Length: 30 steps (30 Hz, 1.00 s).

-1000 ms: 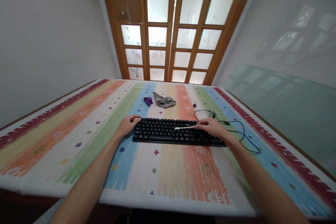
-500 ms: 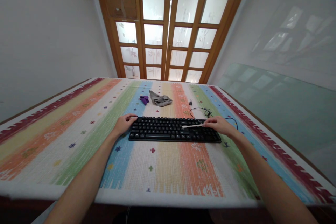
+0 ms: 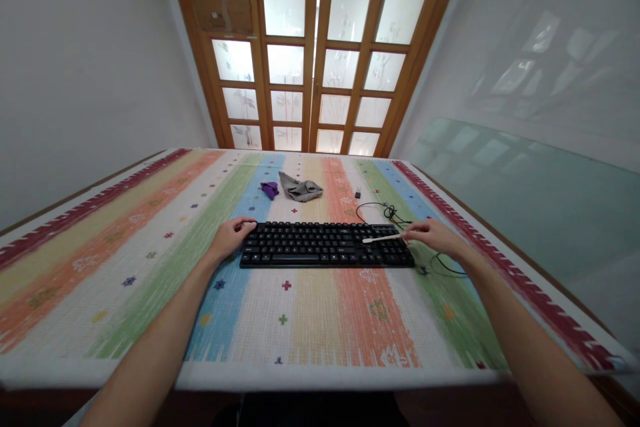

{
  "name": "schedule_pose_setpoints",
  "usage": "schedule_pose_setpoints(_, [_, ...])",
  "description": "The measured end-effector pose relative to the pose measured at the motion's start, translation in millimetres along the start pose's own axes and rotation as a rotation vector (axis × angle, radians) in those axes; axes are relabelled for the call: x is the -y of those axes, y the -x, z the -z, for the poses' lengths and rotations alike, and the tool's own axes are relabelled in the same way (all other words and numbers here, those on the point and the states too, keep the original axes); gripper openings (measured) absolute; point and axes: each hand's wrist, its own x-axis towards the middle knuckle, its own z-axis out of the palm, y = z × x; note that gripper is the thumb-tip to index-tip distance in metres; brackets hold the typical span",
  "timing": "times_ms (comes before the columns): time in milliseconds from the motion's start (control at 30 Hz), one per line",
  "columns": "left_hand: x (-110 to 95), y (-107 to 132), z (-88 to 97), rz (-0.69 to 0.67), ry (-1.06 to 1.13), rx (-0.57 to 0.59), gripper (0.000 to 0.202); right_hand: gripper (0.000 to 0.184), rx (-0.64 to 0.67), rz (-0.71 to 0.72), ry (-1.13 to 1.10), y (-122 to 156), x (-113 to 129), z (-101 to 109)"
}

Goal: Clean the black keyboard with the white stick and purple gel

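Observation:
A black keyboard (image 3: 300, 243) lies flat on the striped cloth, its long side facing me. My left hand (image 3: 233, 235) is closed on the keyboard's upper left corner, thumb and fingers at its edge. Between the pinched fingers of my right hand (image 3: 429, 235) is a slim white swab-like stick (image 3: 383, 238), with a thicker end pointing left. That end is over the keys near the arrow and navigation block; I cannot tell whether it touches them. The keyboard's thin black cable (image 3: 393, 215) lies loosely coiled behind its right end, partly hidden by my right hand.
Beyond the keyboard lie a crumpled grey cloth (image 3: 301, 189), a small purple cloth (image 3: 270, 190) and a small dark plug-like piece (image 3: 358, 193). A striped tablecloth (image 3: 165, 293) covers the table. Walls stand at both sides, and glazed wooden doors (image 3: 313, 53) at the back.
My right hand has moved right with the stick, whose tip has shifted from the Enter-key area toward the navigation keys. My left hand stays on the keyboard corner. The view has shifted slightly.

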Motion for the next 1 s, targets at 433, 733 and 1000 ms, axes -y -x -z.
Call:
schedule_pose_setpoints(433, [3, -2, 0.3, -0.015, -0.02, 0.004, 0.049, 0.038, -0.05, -0.11, -0.015, 15, -20, 20])
schedule_pose_setpoints(733, [1, -1, 0.1, -0.022, -0.035, 0.0, 0.05, 0.046, -0.083, -0.2, 0.073, 26, -37, 33])
schedule_pose_setpoints(1000, [1, -1, 0.5, -0.015, -0.03, -0.002, 0.05, 0.045, -0.134, -0.209, 0.052, 36, -46, 37])
